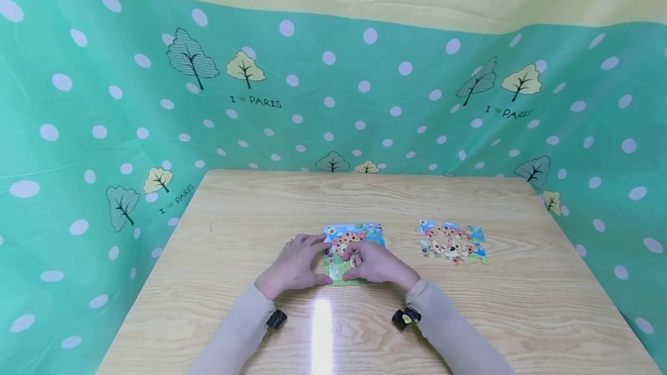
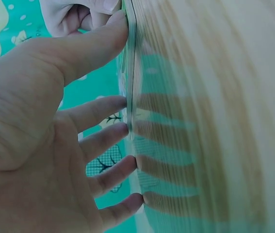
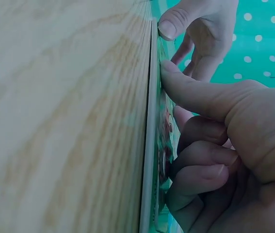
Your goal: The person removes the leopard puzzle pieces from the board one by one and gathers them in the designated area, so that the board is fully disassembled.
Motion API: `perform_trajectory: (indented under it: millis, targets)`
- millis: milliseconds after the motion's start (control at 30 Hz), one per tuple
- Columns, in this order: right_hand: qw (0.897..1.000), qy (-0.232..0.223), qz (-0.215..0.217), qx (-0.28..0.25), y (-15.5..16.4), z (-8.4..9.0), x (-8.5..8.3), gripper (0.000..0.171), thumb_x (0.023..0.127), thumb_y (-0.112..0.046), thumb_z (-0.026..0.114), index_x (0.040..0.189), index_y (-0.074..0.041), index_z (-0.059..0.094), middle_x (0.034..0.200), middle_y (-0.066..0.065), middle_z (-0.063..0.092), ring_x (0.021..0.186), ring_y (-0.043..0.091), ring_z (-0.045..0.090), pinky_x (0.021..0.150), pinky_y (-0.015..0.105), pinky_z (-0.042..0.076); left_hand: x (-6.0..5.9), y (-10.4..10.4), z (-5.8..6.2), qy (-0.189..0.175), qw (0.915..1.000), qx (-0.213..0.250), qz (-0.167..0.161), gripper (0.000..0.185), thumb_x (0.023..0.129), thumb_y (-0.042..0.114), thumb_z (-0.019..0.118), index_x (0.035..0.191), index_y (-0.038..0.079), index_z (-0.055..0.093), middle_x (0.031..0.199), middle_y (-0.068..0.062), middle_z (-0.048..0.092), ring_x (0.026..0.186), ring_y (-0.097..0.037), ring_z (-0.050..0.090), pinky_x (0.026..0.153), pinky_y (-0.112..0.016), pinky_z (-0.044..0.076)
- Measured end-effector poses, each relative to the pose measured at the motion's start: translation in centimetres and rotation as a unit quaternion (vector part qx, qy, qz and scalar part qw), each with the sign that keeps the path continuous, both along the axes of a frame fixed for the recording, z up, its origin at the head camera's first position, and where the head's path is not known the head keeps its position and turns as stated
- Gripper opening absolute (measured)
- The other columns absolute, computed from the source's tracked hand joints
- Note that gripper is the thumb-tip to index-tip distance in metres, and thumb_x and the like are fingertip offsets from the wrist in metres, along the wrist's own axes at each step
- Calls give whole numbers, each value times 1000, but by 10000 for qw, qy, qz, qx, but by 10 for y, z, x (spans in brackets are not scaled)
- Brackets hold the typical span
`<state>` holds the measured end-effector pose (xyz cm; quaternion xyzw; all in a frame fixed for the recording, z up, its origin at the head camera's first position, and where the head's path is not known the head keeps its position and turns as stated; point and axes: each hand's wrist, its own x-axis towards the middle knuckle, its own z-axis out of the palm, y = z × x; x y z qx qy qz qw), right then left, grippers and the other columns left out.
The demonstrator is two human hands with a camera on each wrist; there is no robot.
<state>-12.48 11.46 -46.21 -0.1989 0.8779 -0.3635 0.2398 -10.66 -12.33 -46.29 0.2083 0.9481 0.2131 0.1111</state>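
While the fingers of my left hand (image 1: 297,263) are spread apart at its left edge, one puzzle board (image 1: 341,228) lies mid-table, blue on the far side, green on the near side, showing one orange-spotted animal with pink ears. My right hand (image 1: 379,262) curls over it, thumb touching the board; whether I pinch anything, I cannot tell. To the right lies one ragged-edged patch of puzzle pieces (image 1: 452,243), similarly pictured.

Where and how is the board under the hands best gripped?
The left edge of the board, probably, coming from the left: it lies flat and thin on the table, leaving its edges to grip. The left hand spans that edge; the right hand crosses the right one.
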Motion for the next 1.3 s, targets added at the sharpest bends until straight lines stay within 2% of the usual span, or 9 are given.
perform_trajectory:
  millis: [400,633,767,867,933,1067,1200,1300]
  targets:
    - [9992,396,-19,-17,0,-1,1,28,86,-24,91,103,-15,71,72,-5,50,63,11,44,56,21,35,0,1,0,-18,10000,-3,13,81,84,48,88,153,17,58,169,-9,44,154,-42,38,125,-70,32]
    - [9974,706,37,163,-2,0,0,25,84,-25,93,98,-19,73,94,-6,66,82,13,56,71,26,47,1,1,0,-6,10000,14,35,81,83,47,88,153,17,59,169,-9,44,154,-42,39,124,-71,32]
    - [9980,604,39,172,-7,3,0,31,84,-20,92,109,-16,75,98,-6,66,85,13,57,74,26,49,0,1,1,4,10000,-6,33,82,83,47,89,153,17,58,169,-8,44,154,-42,39,124,-72,31]
    - [9982,534,148,211,-9,6,-1,46,85,-17,91,125,-10,72,101,-4,65,87,13,57,77,26,50,0,1,1,12,10000,-32,19,83,83,48,88,154,18,58,169,-8,44,154,-42,38,124,-73,31]
    - [9980,527,266,243,-11,7,-2,47,85,-16,91,127,-7,71,100,-2,64,85,14,56,74,28,49,0,1,1,14,10000,-42,25,83,83,48,88,154,18,58,169,-8,44,154,-42,38,124,-72,31]
    - [9981,434,355,239,-12,9,-3,40,87,-13,89,120,-10,67,99,0,61,83,15,53,72,28,46,0,0,-1,7,10000,-9,35,82,83,47,88,154,17,58,169,-8,44,154,-42,38,124,-72,32]
    - [9989,360,290,-12,-12,9,-3,38,86,-10,89,114,-12,64,104,1,60,82,16,52,69,26,45,0,0,-1,6,10000,50,13,82,84,47,88,154,16,57,169,-8,44,154,-42,38,124,-71,32]
    - [9985,388,265,-285,-10,6,-3,36,88,-9,87,115,-11,64,105,1,63,82,14,54,70,25,47,0,0,-1,11,10000,58,12,83,84,47,88,154,16,57,169,-8,44,154,-42,38,125,-71,32]
